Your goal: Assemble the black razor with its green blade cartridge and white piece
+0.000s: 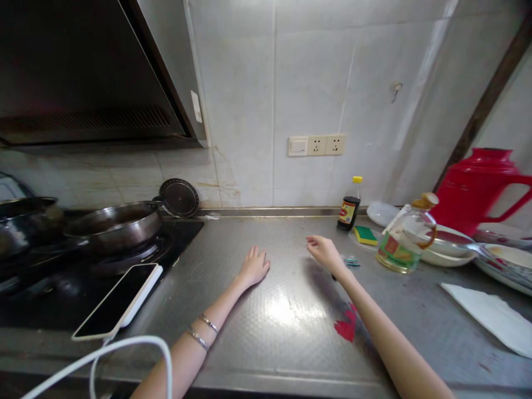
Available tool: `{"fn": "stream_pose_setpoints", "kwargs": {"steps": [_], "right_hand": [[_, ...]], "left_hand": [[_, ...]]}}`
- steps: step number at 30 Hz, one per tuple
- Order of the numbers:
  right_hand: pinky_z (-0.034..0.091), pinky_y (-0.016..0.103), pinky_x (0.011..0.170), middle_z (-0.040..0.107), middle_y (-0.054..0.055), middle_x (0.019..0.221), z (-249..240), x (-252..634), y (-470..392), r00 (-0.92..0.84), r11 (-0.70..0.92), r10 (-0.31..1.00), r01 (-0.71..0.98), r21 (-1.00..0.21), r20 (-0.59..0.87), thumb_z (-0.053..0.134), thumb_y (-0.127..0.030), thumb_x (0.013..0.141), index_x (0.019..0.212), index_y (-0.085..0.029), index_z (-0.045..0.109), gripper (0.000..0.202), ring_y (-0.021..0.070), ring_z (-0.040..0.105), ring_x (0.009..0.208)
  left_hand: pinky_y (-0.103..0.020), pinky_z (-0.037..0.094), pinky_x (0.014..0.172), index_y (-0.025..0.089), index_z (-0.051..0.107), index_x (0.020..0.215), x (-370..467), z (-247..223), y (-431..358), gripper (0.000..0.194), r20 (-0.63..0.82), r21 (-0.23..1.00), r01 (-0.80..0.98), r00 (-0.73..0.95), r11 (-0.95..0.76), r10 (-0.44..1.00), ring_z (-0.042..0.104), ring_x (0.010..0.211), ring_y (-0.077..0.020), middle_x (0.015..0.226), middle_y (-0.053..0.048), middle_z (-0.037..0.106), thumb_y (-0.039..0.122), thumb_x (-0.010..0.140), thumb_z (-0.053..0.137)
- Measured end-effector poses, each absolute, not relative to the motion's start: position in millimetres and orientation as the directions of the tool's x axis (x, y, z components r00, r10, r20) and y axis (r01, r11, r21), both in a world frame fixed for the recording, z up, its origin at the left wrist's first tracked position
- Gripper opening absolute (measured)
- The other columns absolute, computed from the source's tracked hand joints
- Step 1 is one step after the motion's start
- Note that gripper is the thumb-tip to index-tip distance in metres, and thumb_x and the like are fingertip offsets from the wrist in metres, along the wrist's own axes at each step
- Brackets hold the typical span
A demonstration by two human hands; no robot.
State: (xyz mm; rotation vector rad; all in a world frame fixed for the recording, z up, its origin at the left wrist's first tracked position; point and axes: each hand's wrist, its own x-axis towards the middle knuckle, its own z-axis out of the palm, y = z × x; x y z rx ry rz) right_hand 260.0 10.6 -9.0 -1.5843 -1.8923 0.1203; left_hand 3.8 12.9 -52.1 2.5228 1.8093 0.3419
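Our left hand is spread, we can't tell if our right hand pinches anything, and swinging it wide could tip the yellow-capped sauce bottle

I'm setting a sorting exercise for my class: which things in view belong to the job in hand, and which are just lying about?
Likely in the job:
steel counter, left hand resting on it
small teal pieces, near the right hand

Apparently just lying about:
phone
pan
dark bottle
sponge
glass jug
red flask
white sheet
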Motion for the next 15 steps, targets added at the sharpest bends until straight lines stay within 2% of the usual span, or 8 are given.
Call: {"fn": "stream_pose_setpoints", "kwargs": {"steps": [3,7,11,15], "right_hand": [[0.046,0.022,0.060,0.069,0.008,0.074,6.2,289.4,10.7,0.100,0.064,0.947,0.871,-0.487,0.304,0.049,-0.024,0.075,0.086,-0.014,0.065,0.021,0.0169,0.065,0.066],[0.039,0.020,0.044,0.065,0.005,0.057,11.8,311.7,2.1,0.082,-0.056,0.996,0.894,-0.445,0.039,0.053,-0.032,0.075,0.092,-0.011,0.060,0.028,0.0128,0.057,0.040],[0.038,0.023,0.045,0.063,0.009,0.052,13.0,313.9,-10.3,0.027,-0.047,0.997,0.950,-0.308,-0.071,0.050,-0.036,0.077,0.077,-0.010,0.063,0.029,0.0158,0.058,0.043],[0.040,0.024,0.049,0.064,0.012,0.058,10.9,309.5,-16.2,-0.001,-0.020,0.996,0.973,-0.228,-0.093,0.053,-0.032,0.075,0.062,-0.013,0.061,0.025,0.0194,0.063,0.054]], "left_hand": [[-0.040,0.022,0.106,0.012,0.039,0.131,3.8,-52.4,13.5,0.053,0.155,0.144,0.937,0.296,-0.318,0.942,0.023,0.132,-0.0287,0.141,-0.016,0.031,0.040,0.087,0.030],[-0.039,0.021,0.107,0.012,0.039,0.131,3.7,-53.0,14.5,0.053,0.154,0.152,0.936,0.296,-0.318,0.943,0.022,0.133,-0.0290,0.141,-0.017,0.031,0.040,0.087,0.030],[-0.040,0.021,0.106,0.013,0.039,0.131,3.3,-51.5,14.3,0.053,0.142,0.160,0.935,0.296,-0.317,0.945,0.022,0.133,-0.0284,0.142,-0.016,0.031,0.040,0.086,0.031],[-0.040,0.021,0.106,0.014,0.039,0.131,3.2,-49.6,13.2,0.052,0.133,0.167,0.934,0.295,-0.315,0.946,0.021,0.133,-0.0280,0.143,-0.015,0.029,0.039,0.087,0.031]]}}
